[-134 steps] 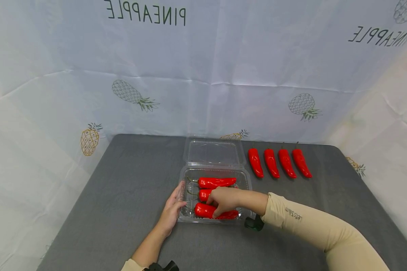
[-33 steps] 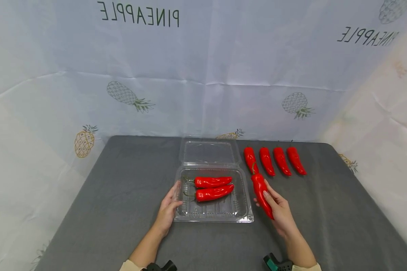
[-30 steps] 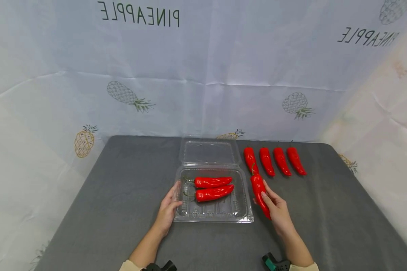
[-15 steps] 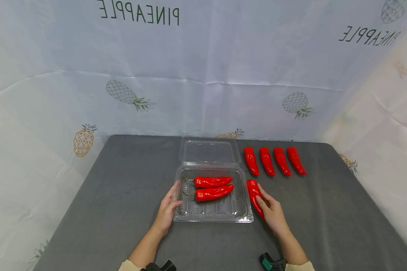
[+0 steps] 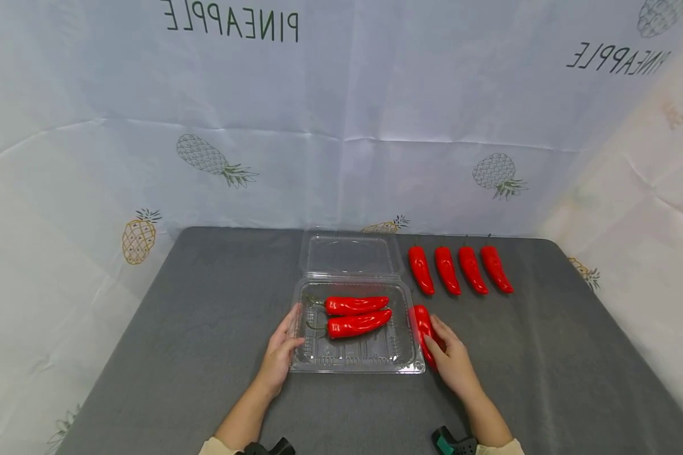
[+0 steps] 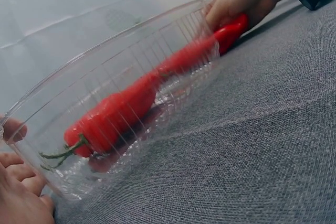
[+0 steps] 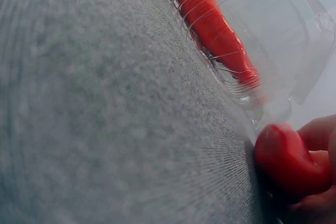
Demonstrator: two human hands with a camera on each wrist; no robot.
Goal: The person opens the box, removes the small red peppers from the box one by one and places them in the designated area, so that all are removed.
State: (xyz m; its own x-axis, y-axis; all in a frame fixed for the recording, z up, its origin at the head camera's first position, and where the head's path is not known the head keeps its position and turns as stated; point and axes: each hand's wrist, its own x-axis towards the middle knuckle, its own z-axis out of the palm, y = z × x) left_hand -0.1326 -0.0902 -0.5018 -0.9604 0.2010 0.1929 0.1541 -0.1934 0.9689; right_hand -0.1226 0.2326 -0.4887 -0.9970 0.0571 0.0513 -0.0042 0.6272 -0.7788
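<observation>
My right hand holds a red chili pepper right beside the right wall of a clear plastic container. The pepper's rounded end shows between thumb and fingers in the right wrist view. At the container's left wall is my left hand, its thumb at the rim and its fingers along the outside. Two more chili peppers lie side by side inside, an upper chili pepper and a lower chili pepper, green stems to the left. Through the wall, a chili pepper shows in the left wrist view.
The container's hinged lid lies back, open, toward the far edge. Several red chili peppers stand in a row at the far right of the grey table. A white pineapple-print cloth hangs behind.
Earlier, the right hand was over three peppers in the container. One pepper is now outside on the right, held by that hand, which has shifted left against the wall. The left hand stays.
</observation>
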